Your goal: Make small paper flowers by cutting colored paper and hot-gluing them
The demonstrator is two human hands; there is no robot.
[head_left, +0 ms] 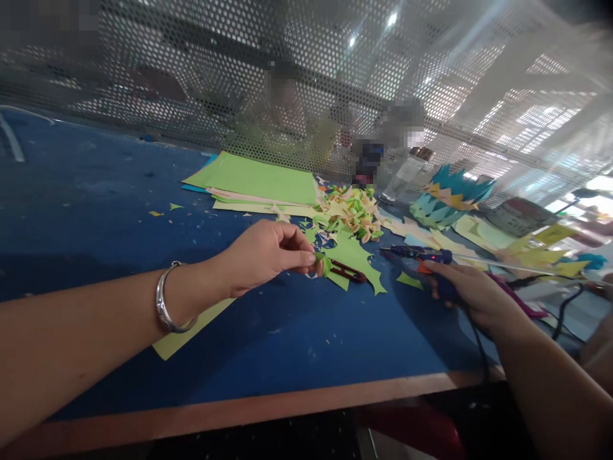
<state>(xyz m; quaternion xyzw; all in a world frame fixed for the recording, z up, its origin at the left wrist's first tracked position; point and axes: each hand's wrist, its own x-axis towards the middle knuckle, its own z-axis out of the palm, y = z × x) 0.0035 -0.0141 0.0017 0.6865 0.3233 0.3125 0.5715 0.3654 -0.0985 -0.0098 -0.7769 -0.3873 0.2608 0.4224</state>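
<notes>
My left hand, with a silver bangle at the wrist, pinches a small green and peach paper piece between thumb and fingers. Just behind that piece, a dark red utility knife lies on the table by a green paper offcut. Closed around its handle, my right hand holds a dark blue glue gun, its nozzle pointing left. An orange trigger and a small red light show on the gun, and a long clear glue stick runs out of its back. Gun and paper piece are apart.
Behind my hands are a heap of small folded paper pieces and a stack of green sheets. Further right stand a bottle and a layered paper piece. A perforated metal screen borders the blue table; people show behind it.
</notes>
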